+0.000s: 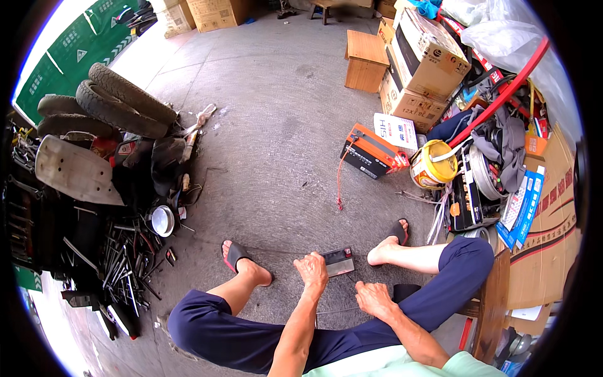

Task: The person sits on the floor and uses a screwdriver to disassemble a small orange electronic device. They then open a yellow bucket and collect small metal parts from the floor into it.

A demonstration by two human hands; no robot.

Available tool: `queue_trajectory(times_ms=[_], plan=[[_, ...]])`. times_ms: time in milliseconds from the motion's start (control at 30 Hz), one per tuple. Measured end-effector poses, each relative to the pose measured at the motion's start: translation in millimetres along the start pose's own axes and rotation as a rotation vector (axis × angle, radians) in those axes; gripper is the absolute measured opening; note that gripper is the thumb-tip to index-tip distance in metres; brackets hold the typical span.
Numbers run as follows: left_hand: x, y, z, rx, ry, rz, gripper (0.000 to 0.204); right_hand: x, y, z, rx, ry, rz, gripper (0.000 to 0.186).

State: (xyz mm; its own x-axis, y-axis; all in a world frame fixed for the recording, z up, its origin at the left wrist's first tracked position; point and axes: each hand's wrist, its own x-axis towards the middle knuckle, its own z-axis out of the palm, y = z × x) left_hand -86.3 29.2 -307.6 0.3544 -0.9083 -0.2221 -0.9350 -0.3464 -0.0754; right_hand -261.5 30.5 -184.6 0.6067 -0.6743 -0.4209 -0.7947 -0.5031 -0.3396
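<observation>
My left hand (312,270) is closed on the left end of a small flat rectangular box (340,263), black on top with a silver-grey side, held low over the floor between my feet. To its right and nearer to me, my right hand (375,299) has its fingers curled together. What they hold, if anything, is too small to make out. A thin grey cable (338,310) runs between my two forearms toward the right hand. Beside that hand, against my right leg, is a dark rounded object (405,291), partly hidden.
An orange-and-black battery (372,152) with a red lead stands ahead right, beside a yellow bucket (433,164) and stacked cartons (422,63). Loose hand tools (129,264), a white bowl (162,220) and tyres (122,100) crowd the left. A wooden bench (493,308) stands right.
</observation>
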Motion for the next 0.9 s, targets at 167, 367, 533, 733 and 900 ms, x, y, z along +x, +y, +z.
queue_trajectory(times_ms=[167,367,533,733,900], plan=[[3,-3,-15,-0.107,-0.082,0.015,0.011,1,5,12,0.006,0.0,0.023,0.018],[4,-23,20,-0.212,0.003,-0.034,0.013,5,-1,11,0.071,0.026,-0.008,0.013],[2,-1,27,-0.196,0.153,-0.013,0.017,-4,10,7,0.07,-0.015,0.02,0.022],[-2,-23,40,-0.329,0.414,0.146,0.017,2,4,8,0.076,0.017,0.035,0.018],[-4,-19,36,-0.307,0.355,0.013,0.015,2,4,13,0.074,0.046,0.052,0.016]])
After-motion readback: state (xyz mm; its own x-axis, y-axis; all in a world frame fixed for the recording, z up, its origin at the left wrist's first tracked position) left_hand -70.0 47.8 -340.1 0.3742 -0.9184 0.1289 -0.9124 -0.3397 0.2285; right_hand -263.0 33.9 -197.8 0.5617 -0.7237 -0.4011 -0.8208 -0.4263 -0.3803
